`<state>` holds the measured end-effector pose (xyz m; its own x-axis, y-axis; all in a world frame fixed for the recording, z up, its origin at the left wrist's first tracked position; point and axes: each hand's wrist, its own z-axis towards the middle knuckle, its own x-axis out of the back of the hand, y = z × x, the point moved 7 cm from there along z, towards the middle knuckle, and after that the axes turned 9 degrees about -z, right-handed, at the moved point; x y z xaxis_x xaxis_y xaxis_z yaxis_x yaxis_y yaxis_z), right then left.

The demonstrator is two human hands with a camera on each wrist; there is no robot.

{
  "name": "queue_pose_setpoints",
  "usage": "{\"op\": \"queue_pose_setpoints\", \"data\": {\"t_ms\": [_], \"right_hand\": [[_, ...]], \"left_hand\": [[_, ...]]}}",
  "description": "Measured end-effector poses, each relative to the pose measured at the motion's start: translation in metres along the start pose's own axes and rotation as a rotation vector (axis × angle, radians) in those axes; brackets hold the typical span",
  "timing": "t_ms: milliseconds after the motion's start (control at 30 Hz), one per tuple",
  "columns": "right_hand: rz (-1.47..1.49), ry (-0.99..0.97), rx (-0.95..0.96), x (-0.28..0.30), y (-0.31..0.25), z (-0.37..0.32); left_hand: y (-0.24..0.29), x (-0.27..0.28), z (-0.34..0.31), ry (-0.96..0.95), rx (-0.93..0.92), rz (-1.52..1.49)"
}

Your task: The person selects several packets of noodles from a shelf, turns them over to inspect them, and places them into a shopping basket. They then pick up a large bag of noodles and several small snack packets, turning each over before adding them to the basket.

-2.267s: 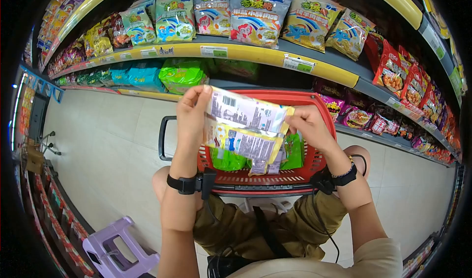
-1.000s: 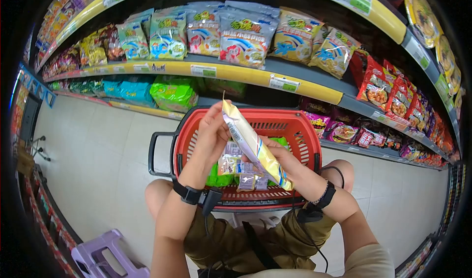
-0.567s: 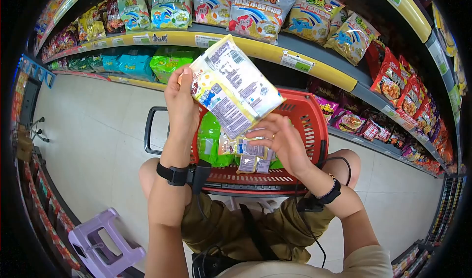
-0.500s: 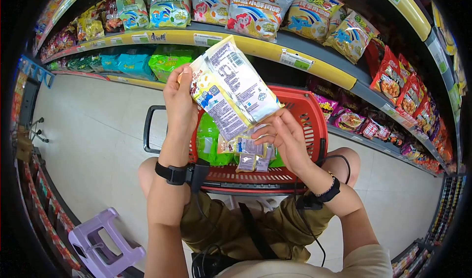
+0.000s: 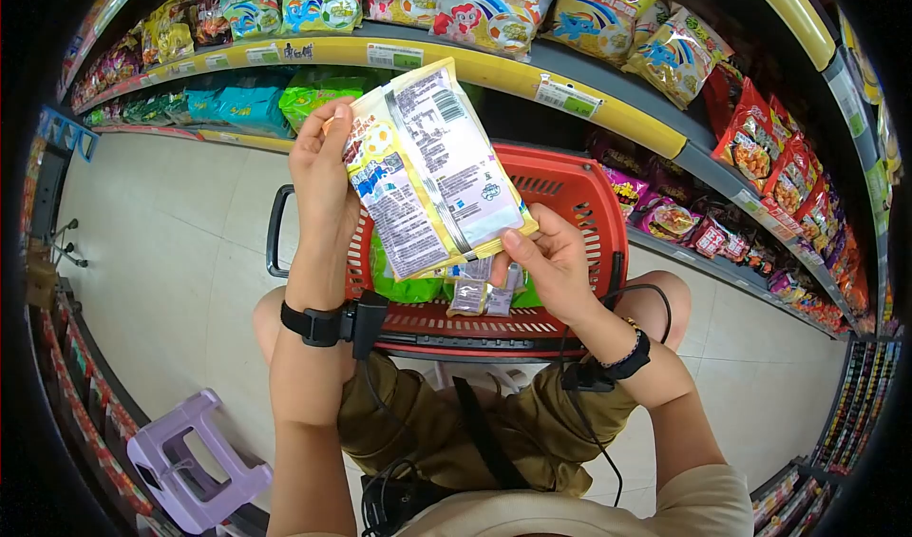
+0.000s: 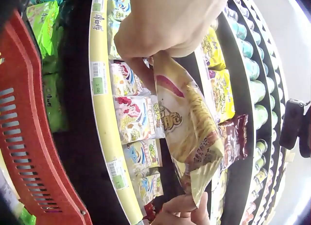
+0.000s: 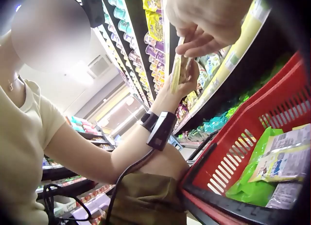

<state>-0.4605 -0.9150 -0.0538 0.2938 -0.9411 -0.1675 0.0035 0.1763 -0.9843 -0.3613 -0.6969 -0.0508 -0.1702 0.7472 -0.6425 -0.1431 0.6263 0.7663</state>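
Note:
A snack packet point(image 5: 442, 162) with a pale yellow and lilac back, small print and a barcode is held up, tilted, over the basket. My left hand point(image 5: 321, 166) grips its left edge, thumb on the printed back. At the lower right corner my right hand point(image 5: 553, 259) pinches it, with the thumb on top. The left wrist view shows the front of the packet point(image 6: 187, 120), which has a picture of noodles. Below is the red shopping basket point(image 5: 560, 171), with green packets point(image 5: 394, 278) and smaller lilac-backed packets point(image 5: 480, 295) inside, partly hidden by the held one.
Shelves in front carry several rows of packets, such as blue-grey snack bags point(image 5: 494, 14) and red bags point(image 5: 746, 138). A yellow price rail point(image 5: 475, 69) runs just beyond the packet. A lilac stool point(image 5: 195, 461) stands on the floor at the lower left.
The packet was edge-on a second ago and now shows its back. My right hand, half a second ago loosely spread by the lower corner, now pinches it. Packet and left hand moved slightly left.

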Motion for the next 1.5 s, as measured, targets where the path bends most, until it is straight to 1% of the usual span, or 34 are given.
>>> {"op": "queue_pose_setpoints", "data": {"t_ms": [133, 300, 433, 500, 533, 600, 633, 700, 733, 800, 867, 1000, 1167, 1233, 1267, 1333, 1400, 1500], "right_hand": [[-0.001, -0.006, 0.007, 0.002, 0.001, -0.001], [0.060, -0.014, -0.057, 0.000, 0.002, -0.004], [0.083, -0.038, -0.061, -0.002, 0.004, -0.005], [0.184, -0.003, -0.043, -0.002, 0.005, -0.004], [0.185, -0.006, -0.042, -0.002, 0.008, -0.004], [0.212, -0.048, -0.139, -0.004, 0.022, -0.004], [0.213, -0.051, -0.139, -0.004, 0.027, -0.004], [0.285, -0.106, -0.283, -0.009, 0.042, -0.006], [0.285, -0.107, -0.282, -0.011, 0.042, -0.006], [0.453, -0.055, -0.392, -0.018, 0.047, -0.009], [0.407, -0.059, -0.403, -0.020, 0.050, -0.010], [0.311, -0.098, -0.450, -0.019, 0.058, -0.011], [0.234, -0.077, -0.470, -0.026, 0.056, -0.012], [0.204, -0.073, -0.474, -0.025, 0.057, -0.013], [0.194, -0.089, -0.462, -0.025, 0.059, -0.013], [0.183, -0.107, -0.451, -0.022, 0.059, -0.012], [0.146, -0.092, -0.366, -0.016, 0.049, -0.005], [0.138, -0.074, -0.317, -0.014, 0.042, 0.000]], "left_hand": [[-0.002, -0.001, 0.000, 0.000, 0.017, 0.026], [-0.009, -0.002, -0.004, 0.022, 0.077, 0.012], [-0.013, -0.001, -0.005, 0.011, 0.065, -0.003], [-0.020, -0.001, -0.007, 0.009, 0.053, -0.023], [-0.025, 0.000, -0.010, 0.057, 0.053, -0.025], [-0.031, 0.001, -0.016, 0.096, 0.077, -0.042], [-0.035, 0.003, -0.018, 0.132, 0.105, -0.062], [-0.038, 0.006, -0.017, 0.147, 0.106, -0.070], [-0.037, 0.007, -0.016, 0.161, 0.073, -0.090], [-0.037, 0.008, -0.016, 0.174, 0.039, -0.110], [-0.035, 0.005, -0.018, 0.147, 0.006, -0.084], [-0.039, 0.003, -0.022, 0.122, 0.001, -0.076], [-0.040, -0.004, -0.030, 0.138, -0.013, -0.026], [-0.041, -0.006, -0.032, 0.140, 0.013, -0.036], [-0.041, -0.002, -0.030, 0.142, 0.012, -0.037], [-0.036, 0.000, -0.022, 0.067, -0.033, 0.080], [-0.024, 0.002, -0.016, 0.058, -0.060, 0.090], [-0.015, -0.003, -0.012, 0.047, -0.106, 0.098]]}}
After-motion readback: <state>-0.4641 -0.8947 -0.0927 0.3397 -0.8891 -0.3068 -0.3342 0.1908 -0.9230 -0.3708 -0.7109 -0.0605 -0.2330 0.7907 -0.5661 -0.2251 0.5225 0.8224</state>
